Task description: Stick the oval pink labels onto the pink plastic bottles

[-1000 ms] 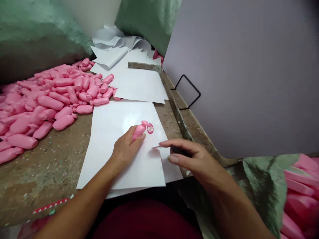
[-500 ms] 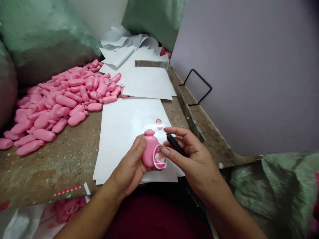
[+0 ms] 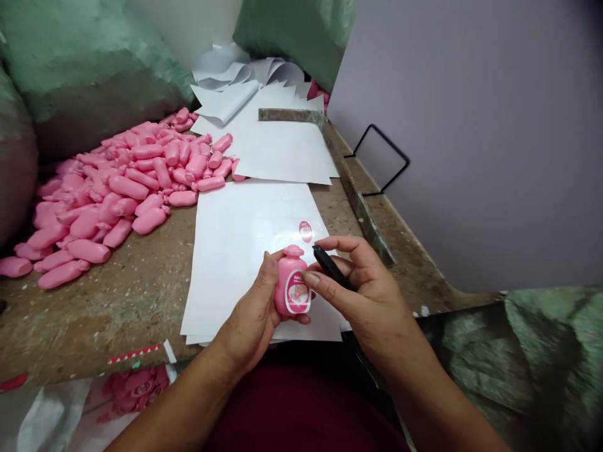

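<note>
My left hand [image 3: 249,317] is closed round a small pink bottle [image 3: 292,282], held upright over the near end of a white sticker sheet [image 3: 235,251]. An oval label sits on the bottle's front. My right hand [image 3: 365,292] holds a thin black tool [image 3: 330,267] and its thumb presses on the label's right edge. One more oval pink sticker [image 3: 306,231] lies on the sheet just beyond the bottle.
A big heap of unlabelled pink bottles [image 3: 113,188] covers the left of the worn table [image 3: 117,301]. More white sheets [image 3: 277,144] lie behind. Green sacks [image 3: 94,69] stand at the back and right. A black wire bracket [image 3: 381,157] sticks out beside the table's right edge.
My left hand lifted the bottle off the sheet and turned it upright. My right hand brought a sticker onto its front, where it now lies flat.
</note>
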`<state>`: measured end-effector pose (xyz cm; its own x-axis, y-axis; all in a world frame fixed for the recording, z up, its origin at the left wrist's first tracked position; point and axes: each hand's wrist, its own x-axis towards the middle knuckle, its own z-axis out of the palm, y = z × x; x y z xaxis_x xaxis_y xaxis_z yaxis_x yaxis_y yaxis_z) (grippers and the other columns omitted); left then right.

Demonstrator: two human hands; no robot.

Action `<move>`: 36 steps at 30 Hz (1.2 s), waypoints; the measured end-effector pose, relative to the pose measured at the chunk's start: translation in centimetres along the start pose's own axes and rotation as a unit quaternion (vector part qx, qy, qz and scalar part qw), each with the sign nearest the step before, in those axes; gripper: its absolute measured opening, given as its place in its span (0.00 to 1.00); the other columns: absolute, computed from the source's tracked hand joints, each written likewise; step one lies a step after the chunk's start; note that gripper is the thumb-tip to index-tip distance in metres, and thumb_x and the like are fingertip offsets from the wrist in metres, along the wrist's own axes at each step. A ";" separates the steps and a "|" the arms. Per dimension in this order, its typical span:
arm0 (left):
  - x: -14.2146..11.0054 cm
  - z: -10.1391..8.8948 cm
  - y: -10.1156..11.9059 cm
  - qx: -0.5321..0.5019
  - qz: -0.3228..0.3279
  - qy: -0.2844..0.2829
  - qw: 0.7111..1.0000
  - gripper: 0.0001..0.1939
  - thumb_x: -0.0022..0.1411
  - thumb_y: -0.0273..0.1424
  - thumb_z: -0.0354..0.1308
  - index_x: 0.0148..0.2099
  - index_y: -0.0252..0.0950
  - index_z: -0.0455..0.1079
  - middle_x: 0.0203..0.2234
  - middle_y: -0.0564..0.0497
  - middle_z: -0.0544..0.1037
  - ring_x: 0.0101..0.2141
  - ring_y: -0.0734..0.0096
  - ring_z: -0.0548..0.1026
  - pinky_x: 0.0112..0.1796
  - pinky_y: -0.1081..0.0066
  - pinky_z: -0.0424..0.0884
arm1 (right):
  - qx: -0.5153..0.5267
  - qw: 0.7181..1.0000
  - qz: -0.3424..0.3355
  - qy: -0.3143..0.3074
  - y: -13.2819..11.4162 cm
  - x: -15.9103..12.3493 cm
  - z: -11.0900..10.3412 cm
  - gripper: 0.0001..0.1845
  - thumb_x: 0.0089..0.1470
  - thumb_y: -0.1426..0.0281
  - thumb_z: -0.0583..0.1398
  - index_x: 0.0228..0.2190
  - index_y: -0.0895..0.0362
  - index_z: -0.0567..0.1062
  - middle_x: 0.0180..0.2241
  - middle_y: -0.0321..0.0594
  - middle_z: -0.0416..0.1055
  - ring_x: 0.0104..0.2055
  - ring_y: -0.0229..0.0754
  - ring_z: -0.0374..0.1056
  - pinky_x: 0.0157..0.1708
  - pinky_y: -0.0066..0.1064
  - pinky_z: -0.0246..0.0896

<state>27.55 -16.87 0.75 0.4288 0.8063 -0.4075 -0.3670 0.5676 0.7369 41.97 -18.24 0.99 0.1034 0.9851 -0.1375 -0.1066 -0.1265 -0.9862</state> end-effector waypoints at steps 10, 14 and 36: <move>0.1 -0.3 -0.4 0.024 0.023 0.002 0.999 0.31 0.64 0.57 0.51 0.57 0.38 0.65 0.48 0.42 0.74 0.43 0.63 0.73 0.32 0.71 0.73 | -0.010 1.000 -0.006 0.010 0.2 0.2 0.1 0.17 0.51 0.64 0.66 0.41 0.49 0.69 0.27 0.28 0.73 0.26 0.36 0.69 0.27 0.28 0.65; 0.0 -0.3 -0.4 0.047 0.025 0.009 0.999 0.28 0.66 0.54 0.50 0.57 0.39 0.64 0.48 0.44 0.73 0.43 0.64 0.72 0.34 0.70 0.73 | -0.009 1.000 -0.019 0.015 0.3 0.3 0.2 0.16 0.51 0.65 0.66 0.41 0.49 0.69 0.29 0.28 0.73 0.27 0.35 0.69 0.27 0.27 0.64; -0.4 -0.4 -0.2 0.058 0.012 -0.025 0.998 0.31 0.59 0.27 0.65 0.62 0.44 0.59 0.48 0.49 0.73 0.43 0.70 0.76 0.38 0.74 0.73 | -0.080 0.995 -0.066 -0.003 0.5 1.0 -1.0 0.10 0.53 0.63 0.64 0.26 0.54 0.71 0.25 0.31 0.67 0.28 0.36 0.61 0.30 0.28 0.58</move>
<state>27.13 -17.23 0.54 0.4636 0.8079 -0.3639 -0.2799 0.5232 0.8049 43.01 -17.40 0.23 0.0999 0.9950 -0.0062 0.0666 -0.0129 -0.9977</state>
